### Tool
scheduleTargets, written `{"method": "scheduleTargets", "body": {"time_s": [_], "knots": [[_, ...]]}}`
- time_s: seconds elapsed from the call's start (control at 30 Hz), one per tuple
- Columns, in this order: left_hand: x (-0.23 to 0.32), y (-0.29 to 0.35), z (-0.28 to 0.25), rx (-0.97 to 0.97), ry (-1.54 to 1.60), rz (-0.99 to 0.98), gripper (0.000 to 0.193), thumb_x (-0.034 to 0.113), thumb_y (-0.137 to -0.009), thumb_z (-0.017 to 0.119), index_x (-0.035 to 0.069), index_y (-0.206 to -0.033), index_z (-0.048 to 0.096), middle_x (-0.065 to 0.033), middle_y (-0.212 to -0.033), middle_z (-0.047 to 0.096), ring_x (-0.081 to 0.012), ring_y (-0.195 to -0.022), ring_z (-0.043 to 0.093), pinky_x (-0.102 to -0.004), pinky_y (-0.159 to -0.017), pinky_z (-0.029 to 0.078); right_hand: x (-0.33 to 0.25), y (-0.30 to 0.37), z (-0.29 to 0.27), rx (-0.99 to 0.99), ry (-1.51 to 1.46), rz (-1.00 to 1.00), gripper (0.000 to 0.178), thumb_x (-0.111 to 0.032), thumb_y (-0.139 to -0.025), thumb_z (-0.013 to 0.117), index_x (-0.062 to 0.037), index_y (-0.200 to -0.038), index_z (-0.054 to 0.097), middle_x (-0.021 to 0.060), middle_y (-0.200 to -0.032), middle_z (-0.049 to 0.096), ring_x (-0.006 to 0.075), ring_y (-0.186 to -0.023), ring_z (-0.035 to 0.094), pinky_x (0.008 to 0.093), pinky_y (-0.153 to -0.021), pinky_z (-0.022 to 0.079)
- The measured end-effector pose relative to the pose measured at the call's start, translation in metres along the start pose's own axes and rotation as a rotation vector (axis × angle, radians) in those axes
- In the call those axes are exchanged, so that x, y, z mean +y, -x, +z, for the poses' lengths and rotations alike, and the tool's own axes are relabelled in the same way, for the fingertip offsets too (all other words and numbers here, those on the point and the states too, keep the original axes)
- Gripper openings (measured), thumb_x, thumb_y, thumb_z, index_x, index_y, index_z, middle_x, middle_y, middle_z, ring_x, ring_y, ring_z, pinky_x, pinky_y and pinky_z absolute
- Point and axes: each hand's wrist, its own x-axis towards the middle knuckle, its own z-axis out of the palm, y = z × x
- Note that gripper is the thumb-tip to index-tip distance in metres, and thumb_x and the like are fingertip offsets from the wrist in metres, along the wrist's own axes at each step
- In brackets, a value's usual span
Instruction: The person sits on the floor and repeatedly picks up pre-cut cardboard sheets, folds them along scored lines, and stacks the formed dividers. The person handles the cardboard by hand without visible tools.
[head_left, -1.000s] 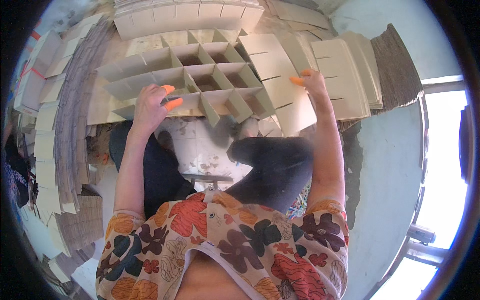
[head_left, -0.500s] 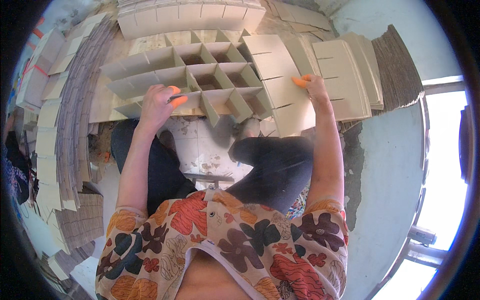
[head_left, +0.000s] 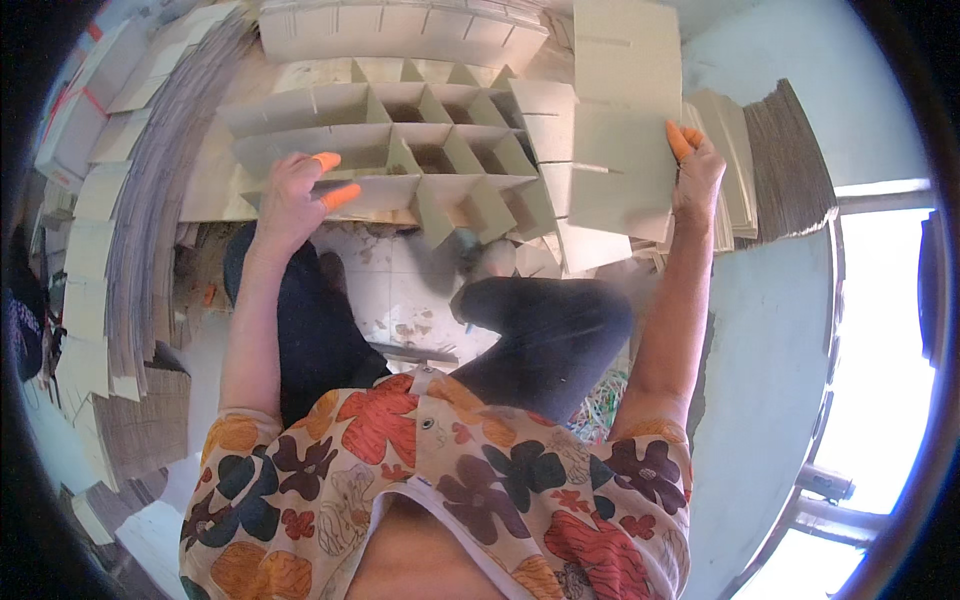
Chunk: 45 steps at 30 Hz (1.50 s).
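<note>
Up and out to the right goes your right hand [head_left: 700,175], swinging a slotted cardboard sheet [head_left: 625,130] higher than half a second ago, while your left hand [head_left: 285,205] eases slightly leftward. You've got that sheet pinched by its right edge, raised over a second slotted sheet [head_left: 545,145] that sits just beside the divider grid [head_left: 436,205]. Over on the left, your thumb and finger are spread apart in orange finger covers [head_left: 342,196], by the grid's front strip; whether they touch it, you can't tell from here. The grid stands on the counter [head_left: 310,72] before you, a slotted stack [head_left: 400,35] behind it, pale sheets [head_left: 738,170] to your right.
</note>
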Motion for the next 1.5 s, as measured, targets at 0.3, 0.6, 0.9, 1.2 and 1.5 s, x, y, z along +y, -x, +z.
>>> {"method": "scheduleTargets", "body": {"time_s": [0.3,0.6,0.9,1.2,1.5], "knots": [[-0.034,0.013,-0.010,-0.137,0.002,-0.058,0.016,0.009,-0.068,0.072,0.005,-0.082,0.064,-0.0104,-0.073,0.061,-0.0290,-0.075,0.057,-0.0394,-0.071,0.044,-0.100,0.079,0.178,-0.440,0.162,-0.461,0.035,-0.006,-0.079,0.066,0.0078,-0.110,0.059,0.0150,-0.096,0.067,0.0147,-0.080,0.064,0.0257,-0.069,0.051],[-0.037,0.012,-0.001,-0.018,0.054,0.073,0.014,0.009,-0.068,0.071,0.003,-0.073,0.060,-0.0117,-0.066,0.058,-0.0306,-0.065,0.055,-0.0398,-0.065,0.044,-0.084,0.083,0.271,-0.440,0.338,-0.667,0.012,-0.004,-0.071,0.060,0.0037,-0.079,0.060,0.0258,-0.070,0.059,0.0415,-0.071,0.060,0.0466,-0.067,0.049],[-0.040,0.013,0.003,-0.010,0.020,0.063,0.009,0.010,-0.068,0.069,0.006,-0.074,0.063,-0.0122,-0.063,0.056,-0.0322,-0.069,0.056,-0.0408,-0.069,0.044,-0.088,0.082,0.288,-0.584,0.447,-0.708,0.016,-0.003,-0.071,0.060,0.0026,-0.086,0.059,0.0258,-0.076,0.060,0.0416,-0.076,0.060,0.0456,-0.068,0.049],[-0.034,0.008,0.005,-0.006,0.029,0.005,0.014,0.010,-0.067,0.072,0.005,-0.078,0.064,-0.0125,-0.067,0.058,-0.0334,-0.070,0.056,-0.0420,-0.068,0.045,-0.047,0.098,0.321,-0.645,0.508,-0.723,0.016,-0.005,-0.075,0.062,0.0038,-0.088,0.059,0.0266,-0.075,0.060,0.0423,-0.074,0.060,0.0466,-0.067,0.049],[-0.033,0.009,0.007,-0.052,-0.007,-0.058,0.012,0.010,-0.068,0.071,0.006,-0.076,0.064,-0.0130,-0.069,0.057,-0.0333,-0.074,0.056,-0.0415,-0.067,0.045,-0.067,0.129,0.284,-0.580,0.681,-0.612,0.034,-0.006,-0.078,0.060,0.0041,-0.109,0.052,0.0218,-0.074,0.063,0.0400,-0.072,0.061,0.0478,-0.063,0.049]]}}
